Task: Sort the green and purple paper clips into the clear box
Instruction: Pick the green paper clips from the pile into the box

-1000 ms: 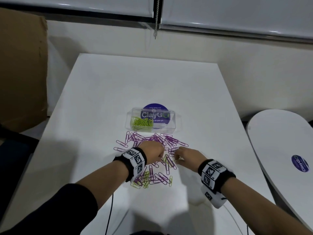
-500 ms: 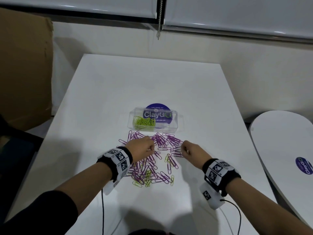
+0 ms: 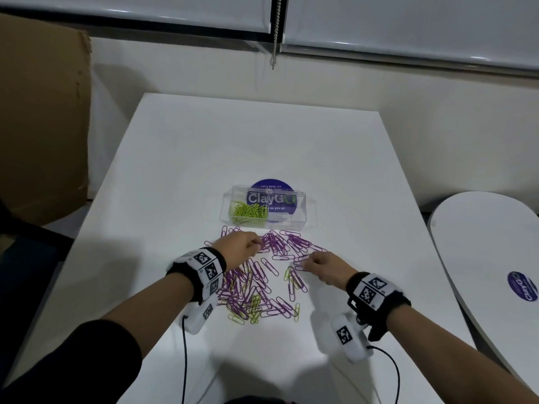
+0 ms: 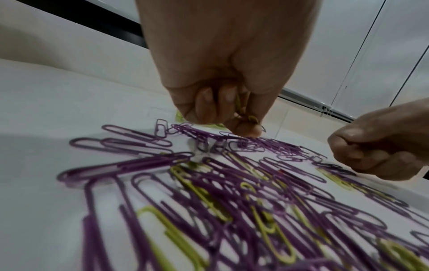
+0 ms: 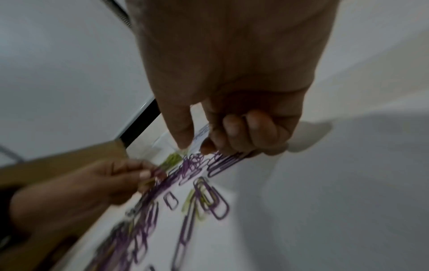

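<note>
A clear box [image 3: 294,217] stands mid-table with green clips [image 3: 249,212] in its left compartment. In front of it lies a scattered pile of purple paper clips [image 3: 277,243] mixed with green paper clips [image 3: 255,304]. My left hand [image 3: 256,245] hovers over the pile's far left, just short of the box. In the left wrist view my left hand [image 4: 241,117] pinches green clips [image 4: 239,106] in curled fingers. My right hand [image 3: 304,263] is at the pile's right side. In the right wrist view my right hand [image 5: 195,146] curls over purple clips [image 5: 223,163] that stick out below its fingers.
The white table [image 3: 262,141] stretches bare behind the box, which sits on a round purple sticker [image 3: 271,185]. A brown cardboard sheet [image 3: 40,118] leans at the left. A second white table [image 3: 490,258] stands to the right. Wrist-camera cables [image 3: 183,360] trail off the near edge.
Both hands were together at the pile's centre one second ago and have drawn apart. The left hand has moved toward the box with green clips; the right has shifted to the pile's right edge.
</note>
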A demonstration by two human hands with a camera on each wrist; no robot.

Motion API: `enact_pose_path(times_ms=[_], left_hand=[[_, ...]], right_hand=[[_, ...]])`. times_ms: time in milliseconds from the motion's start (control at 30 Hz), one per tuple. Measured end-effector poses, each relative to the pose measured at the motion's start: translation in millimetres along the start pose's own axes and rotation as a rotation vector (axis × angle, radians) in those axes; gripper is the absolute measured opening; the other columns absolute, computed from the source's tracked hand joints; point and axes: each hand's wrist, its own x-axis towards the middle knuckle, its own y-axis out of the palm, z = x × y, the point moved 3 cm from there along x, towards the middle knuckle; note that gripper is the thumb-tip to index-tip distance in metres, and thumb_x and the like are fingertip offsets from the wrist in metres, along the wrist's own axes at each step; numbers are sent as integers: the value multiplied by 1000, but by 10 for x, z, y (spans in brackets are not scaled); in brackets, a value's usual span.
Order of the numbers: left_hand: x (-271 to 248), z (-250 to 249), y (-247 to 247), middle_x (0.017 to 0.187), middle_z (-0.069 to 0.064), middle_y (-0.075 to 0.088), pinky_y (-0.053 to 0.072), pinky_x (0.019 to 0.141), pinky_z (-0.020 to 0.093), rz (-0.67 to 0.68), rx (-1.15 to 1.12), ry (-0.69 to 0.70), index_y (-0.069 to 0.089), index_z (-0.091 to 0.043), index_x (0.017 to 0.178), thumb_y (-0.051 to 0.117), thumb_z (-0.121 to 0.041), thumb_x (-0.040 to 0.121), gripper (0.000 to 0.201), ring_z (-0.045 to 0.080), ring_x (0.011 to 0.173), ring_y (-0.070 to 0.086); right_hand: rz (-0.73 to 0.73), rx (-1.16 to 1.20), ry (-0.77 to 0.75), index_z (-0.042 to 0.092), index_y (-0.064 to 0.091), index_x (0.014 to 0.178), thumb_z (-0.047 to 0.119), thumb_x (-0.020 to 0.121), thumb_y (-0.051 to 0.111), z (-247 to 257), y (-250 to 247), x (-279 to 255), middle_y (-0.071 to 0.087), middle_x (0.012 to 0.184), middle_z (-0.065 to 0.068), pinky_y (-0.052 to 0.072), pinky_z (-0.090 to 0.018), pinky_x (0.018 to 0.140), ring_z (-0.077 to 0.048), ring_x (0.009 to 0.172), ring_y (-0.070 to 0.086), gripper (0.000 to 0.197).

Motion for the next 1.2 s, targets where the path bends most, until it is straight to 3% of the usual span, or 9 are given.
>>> enact_pose_path(times_ms=[200,367,500,667,767,833,933,1000,1200], left_hand=[[86,-70,-43,105,8,67,42,66,20,-65,-68,-5,58,-12,118,46,-28,96,30,25,91,63],[57,-158,-62,109,24,64,49,81,36,-42,-34,-15,49,-14,124,51,-33,94,36,35,99,61],[64,-149,-80,92,11,63,37,59,20,-63,-83,6,54,-12,118,48,-30,95,30,13,65,52],[78,-42,-71,97,1,65,47,70,25,-17,-100,-2,64,-13,95,42,-25,98,26,20,79,60],[69,-16,-50,90,-2,61,41,65,18,11,-92,-15,64,-10,99,38,-20,98,28,14,76,57],[56,-39,-14,82,-4,56,40,61,18,48,-109,-13,62,-7,108,36,-15,99,28,10,69,51],[43,-120,65,96,0,59,46,72,26,94,-83,-3,59,-7,111,34,-16,99,29,17,85,54],[62,-184,139,97,5,57,44,76,32,120,-63,3,58,-10,100,35,-20,99,25,19,87,51],[121,-310,314,74,3,44,32,68,30,173,88,30,41,-15,71,36,-37,98,35,20,74,42]], right_hand=[[-57,-429,-5,23,49,77,42,82,61,-11,100,-22,49,73,10,35,-24,60,-14,76,49,23],[-90,-594,-61,24,47,82,36,86,55,51,186,-41,55,89,3,34,-25,69,-15,80,47,16],[-72,-521,-45,22,48,81,32,87,55,59,146,-17,54,87,4,35,-25,70,-16,81,48,14],[-208,-428,-41,17,61,98,29,89,53,150,-77,-17,62,91,-4,41,-27,73,-24,89,59,17],[-283,-450,-66,18,57,108,30,89,53,193,-198,-21,66,104,-6,43,-29,77,-25,100,60,23],[-223,-531,-129,19,58,107,31,89,55,206,-164,-48,66,105,-3,40,-27,74,-23,99,60,22],[-77,-715,-197,20,59,102,35,88,55,161,28,-111,63,100,3,35,-23,71,-19,93,58,22],[-54,-760,-200,18,58,101,35,88,53,99,111,-130,64,104,2,34,-23,70,-20,95,59,22],[-35,-685,-179,17,58,97,32,89,55,48,141,-119,64,102,0,33,-24,71,-22,95,58,17]])
